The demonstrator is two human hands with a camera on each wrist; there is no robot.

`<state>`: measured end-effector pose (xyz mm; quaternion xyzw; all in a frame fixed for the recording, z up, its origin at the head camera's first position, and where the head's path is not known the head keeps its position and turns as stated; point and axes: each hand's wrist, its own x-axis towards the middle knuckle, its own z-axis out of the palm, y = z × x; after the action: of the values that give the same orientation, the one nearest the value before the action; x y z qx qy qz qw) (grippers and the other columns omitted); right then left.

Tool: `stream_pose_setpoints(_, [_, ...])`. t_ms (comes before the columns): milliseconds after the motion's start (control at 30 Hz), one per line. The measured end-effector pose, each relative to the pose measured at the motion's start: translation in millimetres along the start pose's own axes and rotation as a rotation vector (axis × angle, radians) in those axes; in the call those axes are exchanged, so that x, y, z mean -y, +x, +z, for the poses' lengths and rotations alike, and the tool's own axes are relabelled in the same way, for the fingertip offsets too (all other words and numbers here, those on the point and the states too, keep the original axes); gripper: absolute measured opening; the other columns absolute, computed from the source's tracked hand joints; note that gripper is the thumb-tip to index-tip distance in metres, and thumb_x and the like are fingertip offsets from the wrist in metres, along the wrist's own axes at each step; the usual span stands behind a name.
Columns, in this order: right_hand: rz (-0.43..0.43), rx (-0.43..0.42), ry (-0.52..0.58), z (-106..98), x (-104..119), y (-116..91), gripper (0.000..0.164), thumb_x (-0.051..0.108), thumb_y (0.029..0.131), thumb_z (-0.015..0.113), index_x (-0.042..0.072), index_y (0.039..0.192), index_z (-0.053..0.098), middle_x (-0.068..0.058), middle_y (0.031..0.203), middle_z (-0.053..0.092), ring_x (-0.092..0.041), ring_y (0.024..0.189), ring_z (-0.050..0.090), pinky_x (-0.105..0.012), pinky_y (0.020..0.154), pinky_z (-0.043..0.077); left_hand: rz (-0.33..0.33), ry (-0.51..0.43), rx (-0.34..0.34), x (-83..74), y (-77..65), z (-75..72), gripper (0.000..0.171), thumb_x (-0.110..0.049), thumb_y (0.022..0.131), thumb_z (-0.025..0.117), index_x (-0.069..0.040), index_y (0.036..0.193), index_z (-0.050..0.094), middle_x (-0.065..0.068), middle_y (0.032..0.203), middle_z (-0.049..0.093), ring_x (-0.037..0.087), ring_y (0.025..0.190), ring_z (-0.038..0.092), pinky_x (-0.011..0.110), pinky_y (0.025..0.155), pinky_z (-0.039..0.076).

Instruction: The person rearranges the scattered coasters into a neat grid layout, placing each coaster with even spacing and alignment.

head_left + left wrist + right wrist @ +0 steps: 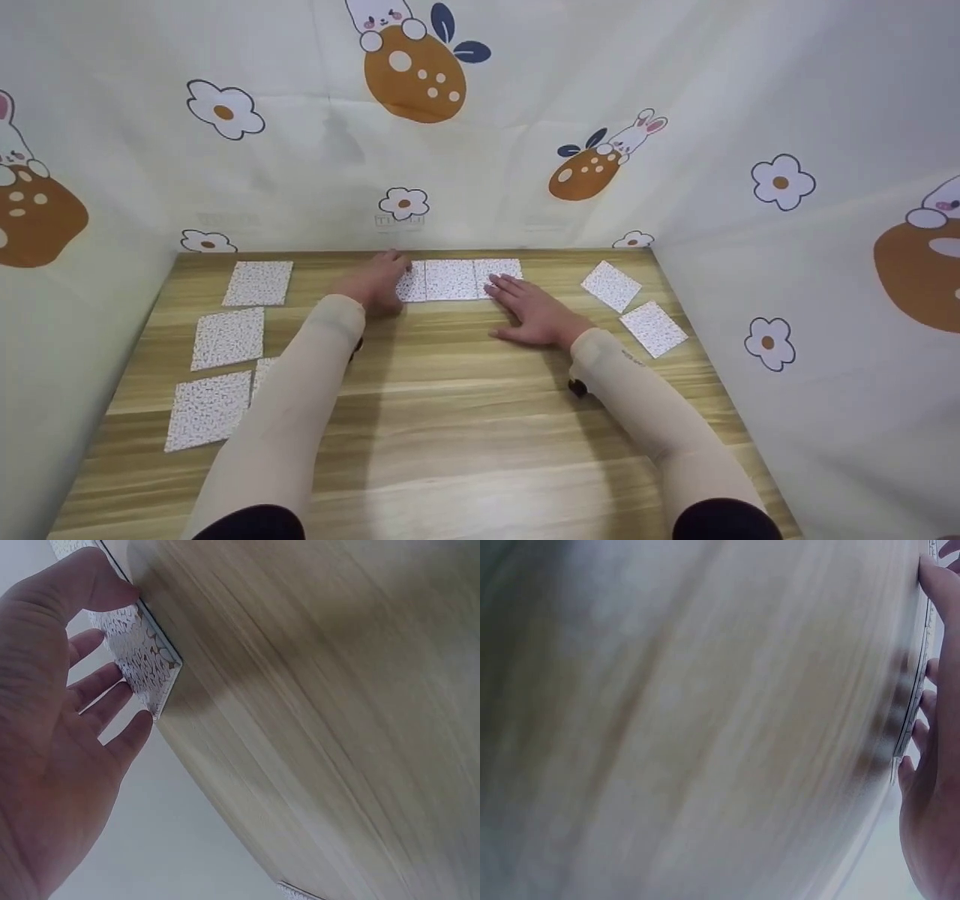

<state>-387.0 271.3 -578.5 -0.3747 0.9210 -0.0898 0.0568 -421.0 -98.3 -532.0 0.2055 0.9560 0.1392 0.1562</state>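
Three square white tiles with a speckled, textured face lie edge to edge in a row at the back of the table. At the left tile point(412, 282) is my left hand point(375, 281), holding it with the thumb at the near edge and the fingers around the far side. The left wrist view shows the thumb on the edge of this tile point(146, 664). Next to it lies the middle tile point(450, 280), untouched. My right hand point(532, 311) rests its extended fingers on the right tile point(491, 268), thumb spread out on the wood.
Loose tiles lie at the left, among them a back one point(259, 283), a middle one point(229, 339) and a front one point(208, 409); another is partly under the left sleeve. Two tilted tiles point(611, 286) lie at the right. A printed curtain point(300, 172) borders the wooden table point(465, 420).
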Motion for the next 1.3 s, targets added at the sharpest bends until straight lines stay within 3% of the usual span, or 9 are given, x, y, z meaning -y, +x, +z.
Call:
stream_pose_setpoints(400, [-0.010,-0.007,0.006,-1.7,2.1,0.3,0.097,0.065,0.102,0.063,0.010,0.175,0.030,-0.013,0.182,0.025,-0.037,0.168,0.021,-0.053,0.136,0.021,-0.029,0.005,0.017,4.6,5.5,7.3,0.079,-0.014,0.088,0.076,-0.009,0.161,0.048,0.018,0.172,0.036,0.040,0.159,0.035,0.060,0.130,0.033])
stream_pose_setpoints(733, [0.008,0.017,-0.010,-0.1,-0.3,-1.6,0.098,0.069,0.102,0.059,0.013,0.176,0.027,-0.011,0.183,0.021,-0.034,0.169,0.017,-0.051,0.137,0.019,0.021,-0.041,-0.047,7.5,-14.3,6.6,0.080,-0.014,0.091,0.076,-0.006,0.165,0.046,0.020,0.175,0.033,0.042,0.162,0.031,0.060,0.132,0.028])
stream_pose_setpoints(933, [-0.003,0.007,-0.017,-1.2,-0.6,-1.5,0.099,0.070,0.103,0.059,0.012,0.176,0.027,-0.012,0.183,0.021,-0.036,0.169,0.018,-0.051,0.137,0.018,0.084,-0.083,-0.156,23.6,-41.0,2.4,0.063,-0.013,0.093,0.074,0.002,0.151,0.057,0.025,0.159,0.048,0.045,0.147,0.048,0.061,0.125,0.040])
stream_pose_setpoints(1033, [-0.007,-0.002,-0.013,-3.8,0.4,-2.4,0.098,0.068,0.102,0.061,0.011,0.175,0.029,-0.013,0.182,0.023,-0.037,0.168,0.020,-0.052,0.136,0.020,0.075,-0.115,-0.195,33.2,-59.5,0.1,0.056,-0.012,0.096,0.071,0.003,0.149,0.059,0.025,0.153,0.052,0.046,0.140,0.053,0.062,0.121,0.044])
stream_pose_setpoints(1100, [-0.009,-0.004,-0.007,-5.4,1.3,-2.6,0.098,0.066,0.102,0.063,0.010,0.175,0.030,-0.014,0.182,0.024,-0.038,0.168,0.021,-0.053,0.136,0.021,0.043,-0.119,-0.218,41.3,-71.5,-0.3,0.054,-0.013,0.098,0.069,0.003,0.148,0.059,0.026,0.150,0.054,0.048,0.137,0.055,0.064,0.119,0.045])
stream_pose_setpoints(1300, [-0.004,0.014,0.007,-6.7,3.1,-1.8,0.097,0.066,0.103,0.063,0.011,0.176,0.029,-0.013,0.182,0.023,-0.036,0.168,0.020,-0.053,0.136,0.022,-0.137,-0.109,-0.321,71.6,-107.9,-1.7,0.054,-0.021,0.101,0.071,0.008,0.146,0.058,0.036,0.149,0.054,0.058,0.134,0.054,0.073,0.112,0.046])
